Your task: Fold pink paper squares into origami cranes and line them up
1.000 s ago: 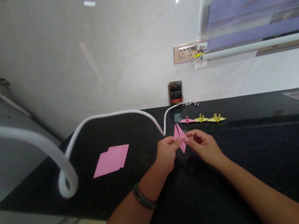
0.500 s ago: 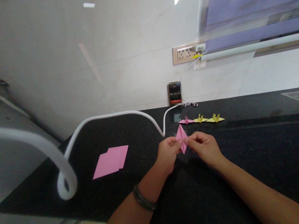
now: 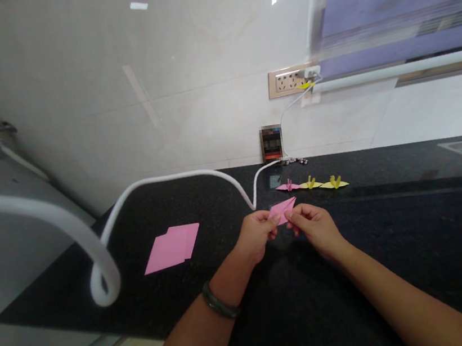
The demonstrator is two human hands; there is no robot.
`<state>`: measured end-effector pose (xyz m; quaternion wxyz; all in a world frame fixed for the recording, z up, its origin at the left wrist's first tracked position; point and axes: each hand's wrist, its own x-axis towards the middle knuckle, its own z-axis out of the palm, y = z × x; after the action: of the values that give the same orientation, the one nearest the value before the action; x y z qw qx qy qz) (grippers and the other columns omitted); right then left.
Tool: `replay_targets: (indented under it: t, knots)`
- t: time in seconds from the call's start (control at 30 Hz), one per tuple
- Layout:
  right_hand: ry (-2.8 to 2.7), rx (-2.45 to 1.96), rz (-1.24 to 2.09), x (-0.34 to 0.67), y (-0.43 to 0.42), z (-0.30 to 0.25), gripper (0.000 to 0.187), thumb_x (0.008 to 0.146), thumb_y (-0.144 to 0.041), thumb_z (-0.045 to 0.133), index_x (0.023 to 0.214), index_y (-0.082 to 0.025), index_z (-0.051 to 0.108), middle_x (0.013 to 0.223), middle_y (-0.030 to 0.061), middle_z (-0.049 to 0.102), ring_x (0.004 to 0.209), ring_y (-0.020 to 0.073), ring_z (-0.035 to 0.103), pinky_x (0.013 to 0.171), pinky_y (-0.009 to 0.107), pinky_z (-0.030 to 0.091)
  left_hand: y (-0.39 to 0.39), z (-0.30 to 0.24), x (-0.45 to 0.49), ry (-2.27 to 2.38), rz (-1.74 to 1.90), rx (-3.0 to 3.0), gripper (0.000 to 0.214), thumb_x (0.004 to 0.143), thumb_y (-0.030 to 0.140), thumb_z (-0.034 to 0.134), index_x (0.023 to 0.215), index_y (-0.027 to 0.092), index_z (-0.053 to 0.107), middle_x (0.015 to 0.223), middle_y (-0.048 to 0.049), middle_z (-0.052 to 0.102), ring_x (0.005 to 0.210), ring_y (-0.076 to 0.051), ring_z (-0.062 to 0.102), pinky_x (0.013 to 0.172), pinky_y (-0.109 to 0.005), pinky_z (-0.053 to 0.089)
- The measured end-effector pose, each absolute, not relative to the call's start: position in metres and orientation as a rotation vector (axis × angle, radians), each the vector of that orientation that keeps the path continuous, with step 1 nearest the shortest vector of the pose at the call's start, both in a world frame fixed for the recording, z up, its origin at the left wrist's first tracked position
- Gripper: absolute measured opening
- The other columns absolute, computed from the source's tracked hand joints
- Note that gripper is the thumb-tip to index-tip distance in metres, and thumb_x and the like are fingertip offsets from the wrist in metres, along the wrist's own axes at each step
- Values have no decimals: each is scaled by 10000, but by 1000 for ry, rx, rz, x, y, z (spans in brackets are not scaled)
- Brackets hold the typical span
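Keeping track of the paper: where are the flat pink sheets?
In the head view, the flat pink sheets lie overlapping at left on the dark counter, between the white tube's loop and the left hand.

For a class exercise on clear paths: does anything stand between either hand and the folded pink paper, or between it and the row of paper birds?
Nothing visible does. The left hand and right hand both pinch the folded pink paper; the row of paper birds lies just beyond, with the white cord off left.
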<state>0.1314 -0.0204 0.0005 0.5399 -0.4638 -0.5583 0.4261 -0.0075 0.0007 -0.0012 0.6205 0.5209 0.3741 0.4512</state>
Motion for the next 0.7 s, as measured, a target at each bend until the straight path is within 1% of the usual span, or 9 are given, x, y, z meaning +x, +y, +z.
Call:
replay_targets:
  t: [0.13,0.27,0.33,0.4,0.43,0.5,0.57,0.63,0.7]
  knots:
    - [-1345,-1101,1069,131,-20,-1,249,694,-396,551,648,-153,525,558,-9,514,436,74,419,415,202,346,2,5,-12,981,965,1378,291,644,401,583,659,110,568,552,-27,578,367,-43,393,371,-174,278]
    - [-1302,-1108,1142,132,-17,-3,264,654,-389,593,744,-146,542,613,2,522,435,68,423,383,194,354,4,9,-18,949,831,1461,301,639,409,584,687,113,575,555,-40,597,359,-50,402,361,-170,279]
    - [-1252,-1091,1141,133,-16,-3,371,631,-377,615,917,-158,527,673,7,537,456,77,455,377,192,367,5,9,-20,944,814,1484,293,633,401,593,691,115,574,557,-42,598,370,-54,413,366,-169,291]
    - [-1241,-1063,1109,135,-16,-1,567,605,-362,639,1109,-199,435,785,22,558,523,100,509,398,201,395,6,8,-21,933,805,1523,280,645,391,584,701,117,578,567,-42,599,393,-62,433,381,-170,310]
    - [-1267,-1054,1095,135,-16,0,607,600,-359,643,1143,-212,414,836,31,565,566,112,531,424,211,412,6,8,-21,928,802,1550,272,655,386,574,700,118,581,568,-40,597,403,-64,441,388,-170,318]
    - [-1385,-1055,1086,137,-16,1,487,625,-367,623,1063,-191,502,841,42,591,620,128,549,487,230,426,6,8,-20,930,798,1612,260,669,377,557,683,119,588,563,-33,588,413,-66,447,396,-170,324]
    - [-1497,-1089,1044,138,-17,2,295,667,-384,579,847,-152,602,708,30,609,580,121,533,501,227,406,5,8,-19,971,825,1653,253,667,371,559,670,120,592,552,-27,581,411,-65,443,393,-168,320]
    - [-1540,-1152,943,138,-18,1,256,689,-397,551,677,-146,603,564,3,572,496,101,483,459,213,362,5,9,-19,1032,891,1642,249,653,367,575,675,120,596,551,-26,582,407,-65,440,389,-168,317]
    - [-1532,-1212,837,139,-18,0,272,687,-406,550,592,-152,571,489,-17,517,437,85,423,416,204,314,6,9,-18,1088,972,1578,246,635,363,595,670,119,591,546,-25,579,398,-64,442,386,-171,321]
